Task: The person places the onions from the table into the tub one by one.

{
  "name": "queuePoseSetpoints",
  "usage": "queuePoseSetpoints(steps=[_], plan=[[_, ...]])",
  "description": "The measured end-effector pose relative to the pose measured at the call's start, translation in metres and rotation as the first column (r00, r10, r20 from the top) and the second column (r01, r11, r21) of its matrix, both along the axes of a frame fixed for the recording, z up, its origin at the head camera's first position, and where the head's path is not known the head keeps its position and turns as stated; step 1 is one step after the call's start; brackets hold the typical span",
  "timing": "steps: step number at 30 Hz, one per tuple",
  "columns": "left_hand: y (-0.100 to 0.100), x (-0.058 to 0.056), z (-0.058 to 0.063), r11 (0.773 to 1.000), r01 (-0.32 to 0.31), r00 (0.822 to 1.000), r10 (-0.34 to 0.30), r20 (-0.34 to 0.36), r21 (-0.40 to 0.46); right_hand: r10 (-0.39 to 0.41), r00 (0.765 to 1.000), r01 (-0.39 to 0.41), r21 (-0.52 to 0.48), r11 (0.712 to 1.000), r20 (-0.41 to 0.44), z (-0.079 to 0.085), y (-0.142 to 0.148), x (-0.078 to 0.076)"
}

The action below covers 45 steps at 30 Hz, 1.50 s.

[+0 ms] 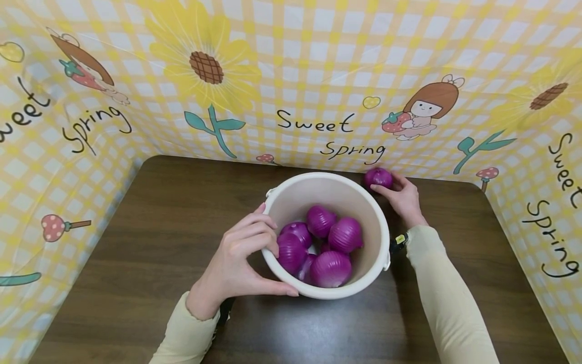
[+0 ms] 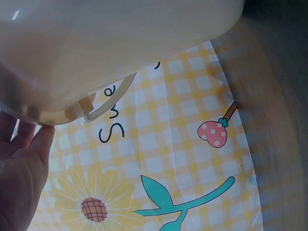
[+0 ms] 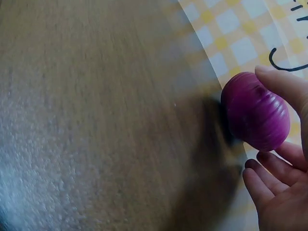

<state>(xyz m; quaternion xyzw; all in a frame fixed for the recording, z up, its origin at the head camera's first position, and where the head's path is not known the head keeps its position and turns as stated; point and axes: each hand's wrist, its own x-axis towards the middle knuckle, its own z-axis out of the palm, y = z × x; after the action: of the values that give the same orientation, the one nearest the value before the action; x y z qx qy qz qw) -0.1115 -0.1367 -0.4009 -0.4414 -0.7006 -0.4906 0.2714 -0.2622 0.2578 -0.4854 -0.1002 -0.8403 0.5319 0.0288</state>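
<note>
A cream-coloured bucket [image 1: 383, 263] stands on the table, with several purple-red onions [image 1: 331, 269] inside. My left hand [image 1: 241, 255] grips its rim on the left side, fingers over the edge and thumb along the near rim. The left wrist view shows the bucket's outer wall [image 2: 120, 43] with the fingers of the left hand [image 2: 21, 178] at its rim. Behind the bucket to the right, my right hand [image 1: 403, 196] holds a single red onion [image 1: 378, 177]. In the right wrist view, thumb and fingers lie on opposite sides of this onion [image 3: 257, 113].
The dark wooden table [image 1: 182, 222] runs back to a yellow checked cloth wall [image 1: 313, 71] printed with flowers and lettering. The cloth also rises on the left and right sides. A white handle [image 2: 118, 98] hangs on the bucket's side.
</note>
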Motion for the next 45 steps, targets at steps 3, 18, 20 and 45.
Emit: queuePoseSetpoints(steps=[3,18,20,45], plan=[[0.0,0.001,0.0,1.0,0.0,1.0,0.0,-0.004,0.002,-0.01,1.0,0.009,-0.031,0.999,-0.016,-0.002,0.0,0.0],[0.0,0.003,0.0,1.0,0.003,1.0,-0.003,-0.003,0.006,-0.044,0.999,0.044,-0.041,0.998,0.002,-0.005,-0.004,0.005],[0.0,0.003,0.0,1.0,0.004,1.0,-0.004,-0.002,0.005,-0.048,0.999,0.049,-0.044,0.998,0.005,-0.005,-0.004,0.005],[0.0,0.0,0.0,1.0,0.0,1.0,0.0,0.011,-0.002,-0.136,0.991,0.13,-0.202,0.971,-0.014,0.005,-0.003,0.023]])
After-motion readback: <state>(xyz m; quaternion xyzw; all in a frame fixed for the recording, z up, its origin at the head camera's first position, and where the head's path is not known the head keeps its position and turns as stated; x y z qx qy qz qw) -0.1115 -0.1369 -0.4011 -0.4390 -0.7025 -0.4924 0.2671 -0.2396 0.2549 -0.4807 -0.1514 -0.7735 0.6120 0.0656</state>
